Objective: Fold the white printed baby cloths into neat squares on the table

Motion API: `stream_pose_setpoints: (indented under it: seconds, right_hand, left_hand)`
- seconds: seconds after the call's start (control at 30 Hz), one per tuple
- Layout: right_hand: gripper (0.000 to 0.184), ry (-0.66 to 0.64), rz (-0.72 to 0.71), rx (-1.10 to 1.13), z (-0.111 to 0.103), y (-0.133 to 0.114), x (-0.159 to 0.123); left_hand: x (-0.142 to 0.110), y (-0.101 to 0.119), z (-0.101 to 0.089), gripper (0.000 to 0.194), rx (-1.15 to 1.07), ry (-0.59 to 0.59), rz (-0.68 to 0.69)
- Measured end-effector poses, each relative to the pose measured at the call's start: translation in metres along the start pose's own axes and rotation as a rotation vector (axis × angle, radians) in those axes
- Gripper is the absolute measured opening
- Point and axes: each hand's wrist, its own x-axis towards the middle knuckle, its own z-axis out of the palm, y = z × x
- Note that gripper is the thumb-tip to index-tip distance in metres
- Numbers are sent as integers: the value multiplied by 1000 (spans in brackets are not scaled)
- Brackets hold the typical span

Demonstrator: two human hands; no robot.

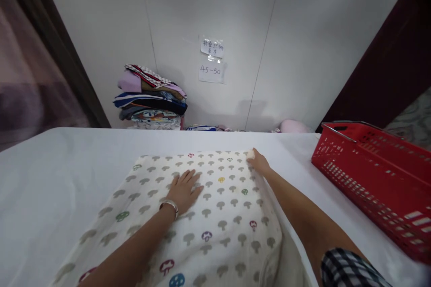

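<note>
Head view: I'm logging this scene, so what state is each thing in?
Mushroom-print cloth, spread out, slightly rumpled
Left hand, open, palm down on the cloth
Right hand, seemingly pinching the cloth's far right corner
Silver-coloured bracelet, worn
Red basket, upright, open-topped
Fabric stack, folded, piled up
"45-50" paper sign, taped up
Upper handwritten note, taped up
Curtain, hanging

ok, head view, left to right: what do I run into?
Curtain → clothes pile → paper signs → right hand → pink bundle → basket.
</note>
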Motion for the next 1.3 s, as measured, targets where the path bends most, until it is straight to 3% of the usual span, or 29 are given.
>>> stream_pose_setpoints:
  seconds: [0.13, 0.37, 0.53, 0.77, 0.9, 1.2, 1.3]
  right_hand:
    - [88, 56, 17, -26, -12, -2, -35]
    - [92, -93, 98, 146, -32, 0, -112]
    - [87, -106, 129, 171, -41, 6, -158]
    - [80, -135, 130, 113, -50, 9, -208]
    - [77, -150, 112, 39, -54, 14, -225]
    - [70, -170, 134, 43, -64, 20, -251]
    - [73, -226, 142, 79, -66, 22, -261]
  left_hand:
    - [-18, 22, -2, 47, -31, 35, 27]
    - [-117, 127, -16, 37, -271, -32, 362]
    - [-157, 179, -29, 41, -290, -142, 411]
    - [-172, 206, -9, 42, -132, -231, 255]
    - [-172, 223, -4, 19, -67, -270, 284]
    - [-173, 262, 1, 22, -29, -285, 385]
    - [-167, 272, 3, 24, -64, -237, 400]
